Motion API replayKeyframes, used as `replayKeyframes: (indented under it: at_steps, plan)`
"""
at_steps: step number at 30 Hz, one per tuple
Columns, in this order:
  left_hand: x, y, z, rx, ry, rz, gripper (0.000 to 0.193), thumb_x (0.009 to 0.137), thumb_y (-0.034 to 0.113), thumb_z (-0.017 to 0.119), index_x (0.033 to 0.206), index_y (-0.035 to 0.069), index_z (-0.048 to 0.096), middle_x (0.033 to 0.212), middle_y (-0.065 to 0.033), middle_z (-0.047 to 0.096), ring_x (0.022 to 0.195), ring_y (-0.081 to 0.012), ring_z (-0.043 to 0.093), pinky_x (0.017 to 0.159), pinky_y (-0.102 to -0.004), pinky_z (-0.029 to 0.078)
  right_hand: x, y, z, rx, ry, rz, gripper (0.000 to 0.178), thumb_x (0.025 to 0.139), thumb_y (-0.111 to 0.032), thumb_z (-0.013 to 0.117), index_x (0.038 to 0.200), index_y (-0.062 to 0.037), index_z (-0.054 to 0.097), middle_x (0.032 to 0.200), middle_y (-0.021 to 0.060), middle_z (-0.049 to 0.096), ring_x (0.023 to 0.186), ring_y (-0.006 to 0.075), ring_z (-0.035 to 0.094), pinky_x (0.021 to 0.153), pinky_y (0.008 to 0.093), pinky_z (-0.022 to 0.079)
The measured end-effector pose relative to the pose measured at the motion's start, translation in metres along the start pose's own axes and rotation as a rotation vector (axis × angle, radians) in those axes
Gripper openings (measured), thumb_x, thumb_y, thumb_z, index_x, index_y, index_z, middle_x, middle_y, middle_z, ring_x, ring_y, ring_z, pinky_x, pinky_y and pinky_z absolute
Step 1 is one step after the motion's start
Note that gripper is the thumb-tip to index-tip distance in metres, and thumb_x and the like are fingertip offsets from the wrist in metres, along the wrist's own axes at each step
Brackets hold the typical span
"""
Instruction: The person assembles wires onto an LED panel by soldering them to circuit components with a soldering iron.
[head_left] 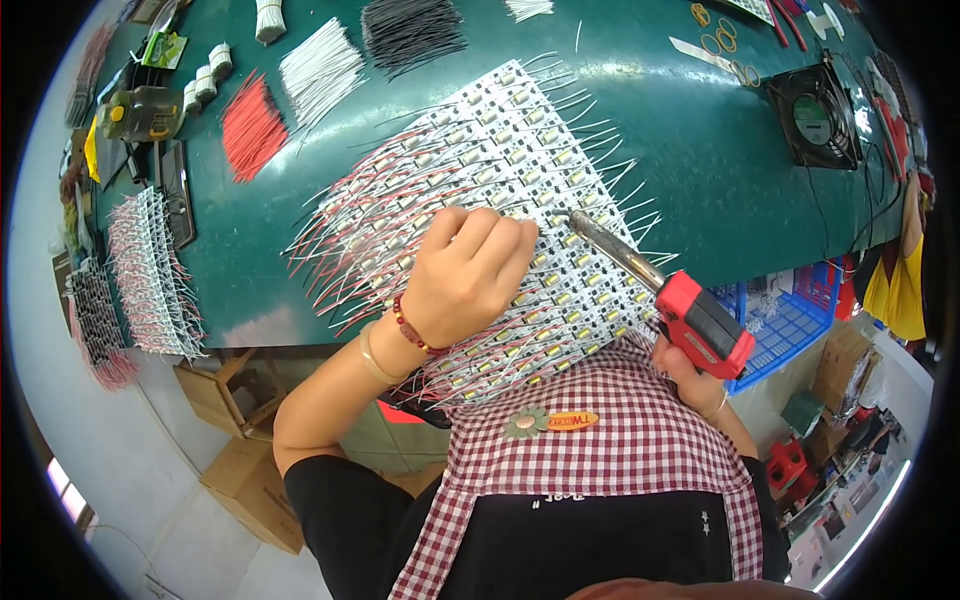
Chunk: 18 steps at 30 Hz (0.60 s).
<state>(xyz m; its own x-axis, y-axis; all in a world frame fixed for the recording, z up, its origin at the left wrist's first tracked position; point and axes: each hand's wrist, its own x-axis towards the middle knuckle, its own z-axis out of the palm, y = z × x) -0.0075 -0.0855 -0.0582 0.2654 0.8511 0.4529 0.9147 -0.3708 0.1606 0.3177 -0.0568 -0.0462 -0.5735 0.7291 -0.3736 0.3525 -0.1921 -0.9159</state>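
Observation:
A large white circuit board panel (pixel 525 130) lies tilted on the table edge, with rows of small yellowish components. Black wires (pixel 600 140) stick out along its right side, and red and white wires (pixel 340 215) fan out along its left. Over the middle of the panel, my left hand (pixel 465 265) is closed, fingertips down near the board; what they pinch is hidden. My right hand (pixel 690 380) grips a red and black soldering iron (pixel 705 325) from below. The iron's metal tip touches or nearly touches the panel just right of my left fingertips.
Bundles of red wires (pixel 254 128), white wires (pixel 322 72) and black wires (pixel 412 35) lie on the green table (pixel 700 170). More wired panels (pixel 155 270) hang over its left edge. A black fan (pixel 815 118) and scissors (pixel 722 40) are at right; a blue crate (pixel 790 325) stands below.

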Motion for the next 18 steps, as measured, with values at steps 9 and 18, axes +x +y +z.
replayKeyframes:
  at_steps: [9,18]
  plan:
    - [-0.007,-0.001,0.014,-0.102,-0.116,-0.017,0.025,0.078,0.007,0.06,0.1,-0.005,0.064,0.082,-0.0061,0.051,0.078,-0.02,0.052,0.068,-0.0321,0.04,-0.001,0.014,0.005,0.09,0.042,0.044,0.024,0.086,-0.005,0.068,0.109,-0.0009,0.066,0.095,0.0076,0.068,0.082,0.0158,0.064,0.071,0.0302,0.051]
    - [-0.006,-0.001,0.014,-0.084,-0.108,-0.007,0.024,0.078,0.007,0.059,0.099,-0.005,0.064,0.08,-0.0056,0.049,0.076,-0.019,0.05,0.067,-0.0318,0.039,0.009,0.009,0.003,-0.246,-0.009,-0.198,0.012,0.091,-0.008,0.064,0.099,0.0003,0.065,0.084,0.004,0.063,0.075,0.0133,0.06,0.067,0.0294,0.049]
